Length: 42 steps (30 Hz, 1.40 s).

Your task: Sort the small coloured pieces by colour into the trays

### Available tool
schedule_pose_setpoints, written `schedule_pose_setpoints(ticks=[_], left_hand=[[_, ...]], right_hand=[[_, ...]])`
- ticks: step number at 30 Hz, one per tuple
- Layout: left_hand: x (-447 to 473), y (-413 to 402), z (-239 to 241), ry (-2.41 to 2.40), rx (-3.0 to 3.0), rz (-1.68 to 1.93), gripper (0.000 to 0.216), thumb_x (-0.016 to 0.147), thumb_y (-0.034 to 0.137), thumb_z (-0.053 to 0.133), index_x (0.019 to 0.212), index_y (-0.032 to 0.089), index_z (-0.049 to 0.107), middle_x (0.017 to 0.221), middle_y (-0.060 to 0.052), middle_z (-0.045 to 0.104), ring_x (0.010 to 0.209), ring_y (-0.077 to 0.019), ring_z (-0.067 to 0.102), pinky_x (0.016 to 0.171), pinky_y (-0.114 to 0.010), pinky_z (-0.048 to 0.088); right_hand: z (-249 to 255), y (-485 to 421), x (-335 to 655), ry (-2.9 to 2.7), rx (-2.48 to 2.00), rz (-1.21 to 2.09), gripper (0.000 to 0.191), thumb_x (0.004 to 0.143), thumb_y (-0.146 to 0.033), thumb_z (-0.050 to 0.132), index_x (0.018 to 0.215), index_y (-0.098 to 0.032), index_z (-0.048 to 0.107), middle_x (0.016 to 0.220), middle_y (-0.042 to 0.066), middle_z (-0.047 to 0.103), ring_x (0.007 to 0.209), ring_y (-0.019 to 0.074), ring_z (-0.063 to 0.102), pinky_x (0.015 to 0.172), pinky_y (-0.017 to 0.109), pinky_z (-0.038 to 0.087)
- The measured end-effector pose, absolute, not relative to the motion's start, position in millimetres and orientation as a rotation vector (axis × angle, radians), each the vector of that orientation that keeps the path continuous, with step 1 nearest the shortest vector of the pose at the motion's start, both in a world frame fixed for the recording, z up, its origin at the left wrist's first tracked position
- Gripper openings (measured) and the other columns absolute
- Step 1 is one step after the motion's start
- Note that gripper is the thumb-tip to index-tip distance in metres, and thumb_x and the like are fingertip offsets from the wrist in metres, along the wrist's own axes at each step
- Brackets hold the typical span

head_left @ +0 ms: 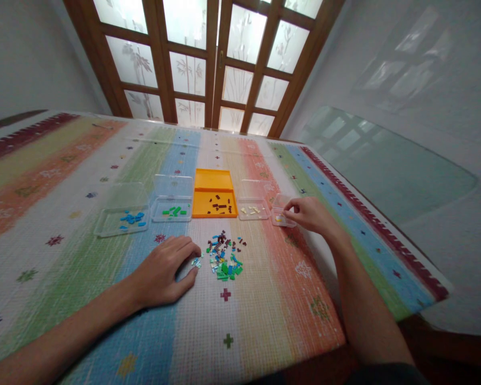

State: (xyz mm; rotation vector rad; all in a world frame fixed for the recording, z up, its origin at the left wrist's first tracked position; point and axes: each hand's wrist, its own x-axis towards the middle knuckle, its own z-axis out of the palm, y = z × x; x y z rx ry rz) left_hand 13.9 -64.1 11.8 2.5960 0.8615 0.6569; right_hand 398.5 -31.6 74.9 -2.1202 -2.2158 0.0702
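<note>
My left hand [170, 270] lies on the tablecloth, thumb and forefinger apart, beside a few pale blue pieces [196, 262]. Right of it spreads a mixed pile of tiny toy bricks [224, 267] in green, blue, brown and white. My right hand [307, 213] is over the smallest clear box [284, 224], fingertips pinched together at its right side. Whatever the fingertips hold is too small to make out. A yellow piece [279, 218] lies in that box. Next to it stands a clear box [254, 216] with cream pieces.
An orange box [214, 216] with brown bricks stands open in the middle of the row. Left of it are a clear box [171, 219] with green bricks and a clear box [122, 232] with blue ones. The striped tablecloth [260, 321] ends at the table's right edge, near a wall.
</note>
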Motion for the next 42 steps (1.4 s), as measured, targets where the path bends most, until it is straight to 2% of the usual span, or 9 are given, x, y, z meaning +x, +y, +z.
schedule_pose_setpoints(ticks=[4,16,22,27,32,36,42], left_hand=[[13.7,-63.7,9.9,0.848,2.602,0.687,0.014,0.088,0.024,0.050,0.098,0.018,0.059,0.091,-0.007,0.064,0.083,-0.0232,0.059,0.077,-0.040,0.048],[14.0,-63.3,11.3,0.851,2.602,0.678,0.015,0.089,0.024,0.050,0.097,0.017,0.061,0.092,-0.007,0.065,0.084,-0.0235,0.060,0.078,-0.041,0.049],[13.7,-63.2,9.2,0.861,2.592,0.675,0.016,0.088,0.025,0.051,0.097,0.018,0.061,0.093,-0.008,0.066,0.084,-0.0227,0.060,0.079,-0.040,0.049],[14.5,-63.1,11.4,0.867,2.599,0.660,0.015,0.090,0.025,0.050,0.097,0.018,0.061,0.093,-0.008,0.066,0.083,-0.0228,0.060,0.078,-0.040,0.049],[14.9,-62.7,16.2,0.871,2.592,0.636,0.015,0.090,0.025,0.051,0.096,0.018,0.062,0.091,-0.008,0.066,0.082,-0.0220,0.059,0.077,-0.039,0.050],[13.5,-61.7,18.9,0.843,2.609,0.593,0.017,0.090,0.028,0.052,0.098,0.018,0.063,0.091,-0.008,0.066,0.082,-0.0227,0.060,0.078,-0.039,0.051],[11.7,-59.9,18.1,0.821,2.620,0.588,0.017,0.091,0.028,0.052,0.102,0.018,0.061,0.094,-0.008,0.065,0.083,-0.0227,0.060,0.078,-0.039,0.051]], right_hand=[[68.1,-28.6,401.7,-2.268,-2.195,0.084,0.019,0.083,-0.018,0.060,0.083,-0.016,0.079,0.080,0.008,0.076,0.069,0.0172,0.064,0.059,0.026,0.035],[74.1,-31.2,405.6,-2.311,-2.138,0.083,0.026,0.084,-0.014,0.058,0.090,-0.019,0.083,0.070,0.007,0.074,0.060,0.0156,0.062,0.057,0.026,0.036],[77.8,-34.2,408.6,-2.292,-2.111,0.115,0.024,0.085,-0.020,0.059,0.089,-0.019,0.083,0.071,0.008,0.076,0.059,0.0163,0.062,0.057,0.027,0.036],[91.2,-42.1,395.3,-2.230,-1.988,0.126,0.026,0.089,-0.029,0.057,0.088,-0.018,0.081,0.067,0.006,0.072,0.056,0.0148,0.057,0.058,0.028,0.034],[98.3,-51.0,371.5,-2.293,-1.725,0.322,0.031,0.093,-0.038,0.054,0.086,-0.018,0.077,0.064,0.002,0.065,0.054,0.0122,0.051,0.058,0.027,0.033],[91.7,-55.2,351.0,-2.405,-1.567,0.476,0.029,0.095,-0.035,0.053,0.091,-0.017,0.075,0.064,0.001,0.063,0.055,0.0116,0.051,0.060,0.026,0.034],[75.3,-59.4,324.6,-2.526,-1.421,0.546,0.022,0.096,-0.028,0.057,0.103,-0.015,0.073,0.071,0.002,0.068,0.064,0.0128,0.057,0.065,0.025,0.037]])
